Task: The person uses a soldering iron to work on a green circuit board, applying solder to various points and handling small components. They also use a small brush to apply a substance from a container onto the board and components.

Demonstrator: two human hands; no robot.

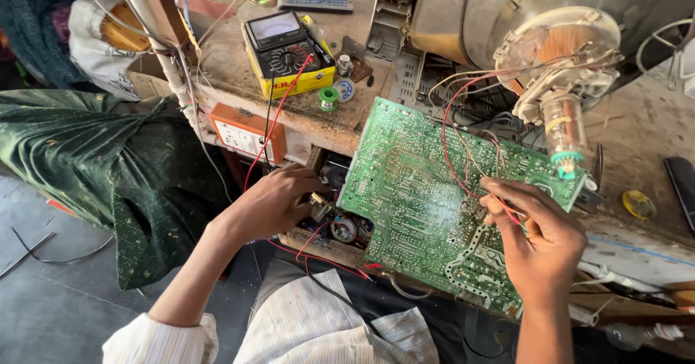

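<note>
A large green circuit board [427,190] stands tilted, solder side up, against the edge of a wooden workbench. My left hand [275,201] grips the board's left edge, fingers curled around parts mounted there. My right hand [539,237] rests on the board's right side and pinches a thin red wire [452,129] that loops up toward the neck of a picture tube [561,53]. Red and black leads [279,111] run from near my left hand up to a yellow analogue multimeter [286,53].
The workbench [239,60] carries a spool of solder [328,98], a remote control [315,1] and small parts. An orange switch box [242,131] hangs under its edge. A green cloth bundle [94,161] lies at left on the grey floor.
</note>
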